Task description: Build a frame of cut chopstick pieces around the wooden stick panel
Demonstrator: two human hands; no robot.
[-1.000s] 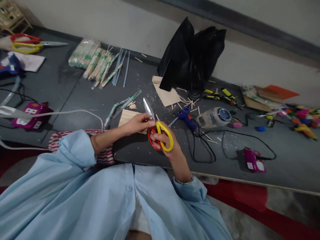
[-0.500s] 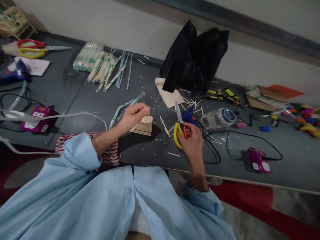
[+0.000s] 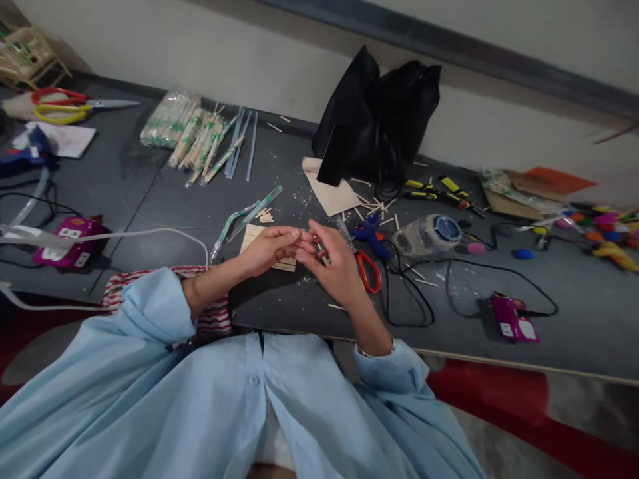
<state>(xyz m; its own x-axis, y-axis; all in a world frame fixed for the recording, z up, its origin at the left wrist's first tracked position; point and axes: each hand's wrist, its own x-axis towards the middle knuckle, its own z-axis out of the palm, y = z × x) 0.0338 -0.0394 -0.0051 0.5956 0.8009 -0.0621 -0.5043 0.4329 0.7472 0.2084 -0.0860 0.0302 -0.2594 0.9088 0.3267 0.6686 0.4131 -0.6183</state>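
Observation:
My left hand (image 3: 269, 247) and my right hand (image 3: 335, 266) meet fingertip to fingertip above the dark table (image 3: 150, 199). Both pinch at the same spot, and what is between the fingers is too small to make out. Under the left hand lies a flat panel of glued wooden sticks (image 3: 253, 233). The scissors with red and yellow handles (image 3: 368, 269) lie on the table just right of my right hand, partly hidden by it. Short stick offcuts (image 3: 339, 307) are scattered around.
A black bag (image 3: 379, 120) stands at the back. A blue glue gun (image 3: 370, 234), a clear tape roll (image 3: 429, 234), black cables and a magenta power strip (image 3: 514, 320) lie to the right. Wrapped chopstick bundles (image 3: 194, 133), another power strip (image 3: 70, 234) and second scissors (image 3: 64, 106) are left.
My right hand has laid the scissors down on the table and come left to join my left hand's fingertips. My left hand has dropped slightly over the stick panel.

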